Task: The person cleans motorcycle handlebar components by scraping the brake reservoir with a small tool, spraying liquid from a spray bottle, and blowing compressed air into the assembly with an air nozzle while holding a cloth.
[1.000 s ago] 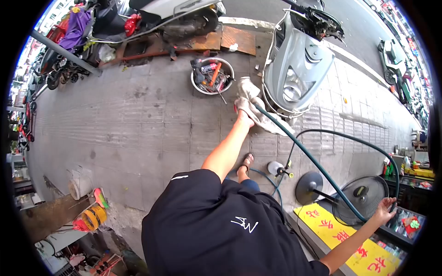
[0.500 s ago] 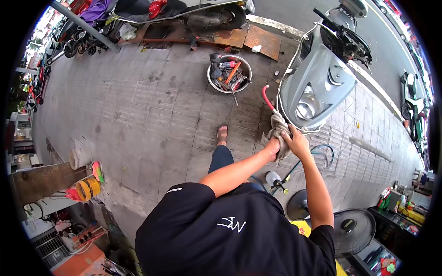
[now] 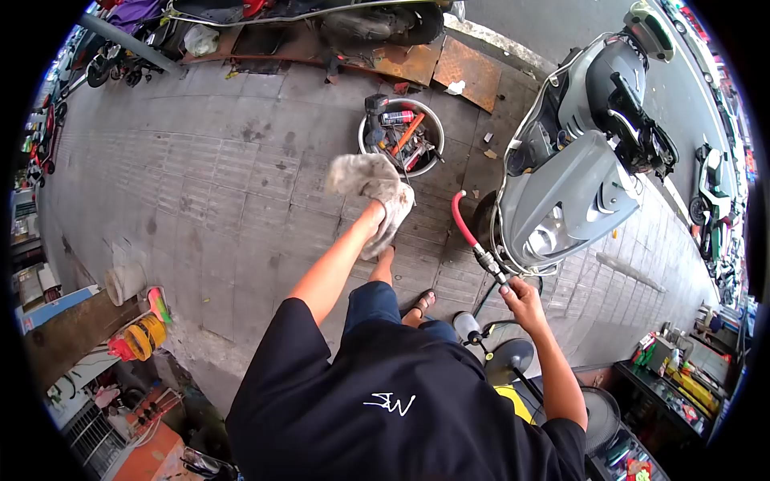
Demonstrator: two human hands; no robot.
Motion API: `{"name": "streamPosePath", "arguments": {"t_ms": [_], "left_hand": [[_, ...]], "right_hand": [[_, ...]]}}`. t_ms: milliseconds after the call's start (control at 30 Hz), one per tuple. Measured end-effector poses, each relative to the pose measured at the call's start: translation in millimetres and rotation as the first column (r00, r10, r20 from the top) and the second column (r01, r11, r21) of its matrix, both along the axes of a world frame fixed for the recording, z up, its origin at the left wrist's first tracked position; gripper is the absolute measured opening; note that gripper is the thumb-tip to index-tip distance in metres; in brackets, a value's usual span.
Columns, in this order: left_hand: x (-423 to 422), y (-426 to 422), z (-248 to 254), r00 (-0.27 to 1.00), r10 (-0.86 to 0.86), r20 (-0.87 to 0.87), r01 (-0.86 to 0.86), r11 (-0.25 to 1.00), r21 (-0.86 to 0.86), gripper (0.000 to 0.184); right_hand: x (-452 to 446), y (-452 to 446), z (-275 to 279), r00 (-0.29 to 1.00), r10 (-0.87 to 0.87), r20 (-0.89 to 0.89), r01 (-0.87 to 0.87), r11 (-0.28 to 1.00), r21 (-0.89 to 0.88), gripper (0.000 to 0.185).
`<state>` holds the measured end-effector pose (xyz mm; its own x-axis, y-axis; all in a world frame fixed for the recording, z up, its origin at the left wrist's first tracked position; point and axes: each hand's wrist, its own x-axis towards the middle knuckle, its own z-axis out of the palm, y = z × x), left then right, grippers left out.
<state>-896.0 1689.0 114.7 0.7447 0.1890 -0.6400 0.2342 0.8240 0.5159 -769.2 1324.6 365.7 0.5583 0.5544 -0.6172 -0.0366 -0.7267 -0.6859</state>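
A dirty pale cloth (image 3: 391,210) hangs from my left hand (image 3: 374,215), which is closed on it in front of the metal tool bowl (image 3: 437,128). My right hand (image 3: 523,303) is wrapped round the end of a hose, just below its metal fitting (image 3: 488,261). From that fitting a curved red tube (image 3: 459,216) points up and away. The grey scooter (image 3: 561,204) stands right beside the tube, its headlight toward me. Inside the bowl lie an orange-handled tool (image 3: 408,134), a spray can (image 3: 397,118) and several other tools.
Rusty metal plates (image 3: 469,74) and a parked scooter (image 3: 377,26) are at the top. A white spray bottle (image 3: 466,325) and a fan (image 3: 600,417) stand near me at the lower right. A yellow and red object (image 3: 144,341) sits at the lower left.
My left hand has moved away to the left with the cloth, off the hose. My right hand, earlier apart at the far right, then beside the cloth, now holds the hose end alone.
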Motion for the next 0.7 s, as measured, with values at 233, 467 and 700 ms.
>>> {"name": "streamPosePath", "arguments": {"t_ms": [233,467,700], "left_hand": [[29.7,50.3,47.8,0.965,-0.259,-0.035,0.223,0.748,0.625,0.037],[36.0,58.5,93.5,0.706,-0.553,-0.441,0.55,0.037,0.834,0.047],[3.4,38.4,72.6,0.629,-0.73,-0.268,0.552,0.175,0.816,0.033]], "right_hand": [[40.1,76.4,48.4,0.933,0.352,0.08,-0.346,0.935,-0.076,0.035],[41.0,142.0,-7.7,0.845,0.386,0.371,-0.418,0.908,0.006,0.037],[48.9,177.7,-120.6,0.86,0.475,0.186,-0.5,0.857,0.122,0.043]]}}
